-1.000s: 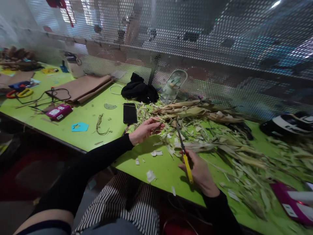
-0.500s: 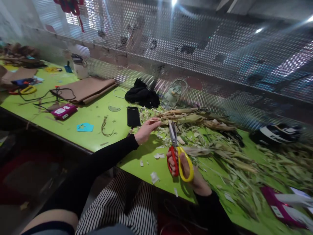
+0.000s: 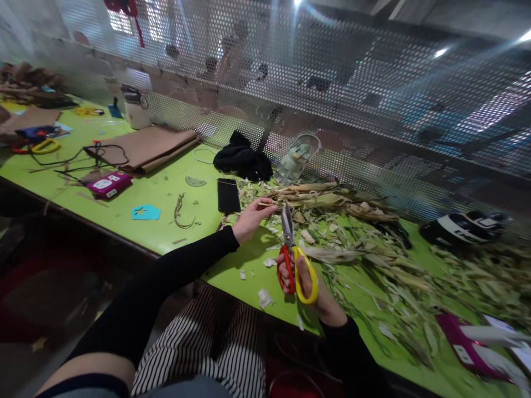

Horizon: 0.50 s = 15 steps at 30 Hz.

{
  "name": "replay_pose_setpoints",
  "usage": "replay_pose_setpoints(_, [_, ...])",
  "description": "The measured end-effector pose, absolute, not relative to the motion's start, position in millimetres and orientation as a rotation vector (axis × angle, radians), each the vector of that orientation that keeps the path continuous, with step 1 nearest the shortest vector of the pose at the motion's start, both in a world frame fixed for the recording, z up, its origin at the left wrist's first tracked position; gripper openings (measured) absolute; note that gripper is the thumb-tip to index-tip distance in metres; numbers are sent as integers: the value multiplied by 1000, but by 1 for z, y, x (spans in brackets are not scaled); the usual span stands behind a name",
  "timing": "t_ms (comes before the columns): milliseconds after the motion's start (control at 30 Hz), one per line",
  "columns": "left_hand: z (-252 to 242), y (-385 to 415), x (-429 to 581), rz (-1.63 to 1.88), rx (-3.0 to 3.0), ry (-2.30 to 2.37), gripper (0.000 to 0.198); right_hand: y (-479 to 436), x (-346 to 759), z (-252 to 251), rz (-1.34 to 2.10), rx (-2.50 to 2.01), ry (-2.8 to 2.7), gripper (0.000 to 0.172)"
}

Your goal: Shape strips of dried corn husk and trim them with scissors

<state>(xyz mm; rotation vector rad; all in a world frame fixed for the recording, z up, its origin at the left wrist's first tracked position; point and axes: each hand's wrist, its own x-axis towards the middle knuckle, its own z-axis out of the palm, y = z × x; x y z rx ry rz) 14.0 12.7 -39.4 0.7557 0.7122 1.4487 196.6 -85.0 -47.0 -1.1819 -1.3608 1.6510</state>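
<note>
My right hand (image 3: 309, 282) grips scissors (image 3: 292, 260) with one red and one yellow handle loop, blades pointing up and away over the green table (image 3: 166, 193). My left hand (image 3: 251, 218) pinches a thin dry husk strip (image 3: 267, 205) just left of the blade tips. A heap of dried corn husks (image 3: 332, 204) and cut scraps lies right behind both hands and spreads to the right.
A black phone (image 3: 228, 195) lies left of my left hand. Black cloth (image 3: 243, 157), a clear bottle (image 3: 295, 157), brown paper bags (image 3: 145, 146), a magenta box (image 3: 108, 183), cables and a blue paper shape (image 3: 146, 212) lie further left. A perforated metal screen (image 3: 332, 83) backs the table.
My right hand has turned the scissors so both handle loops face me, and brought the blades up toward the strip in my left hand. The view shifted slightly.
</note>
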Motion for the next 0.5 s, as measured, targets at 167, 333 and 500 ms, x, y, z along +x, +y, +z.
replay_pose_setpoints(167, [-36,10,14,1461,770,737,23,-83,194,-50,1664,-1223,-1339,74])
replay_pose_setpoints(333, [-36,10,13,1463,813,751,25,-89,189,-36,1641,-1263,-1342,73])
replay_pose_setpoints(500, [-36,10,13,1467,817,774,27,-90,187,-29,1637,-1310,-1359,74])
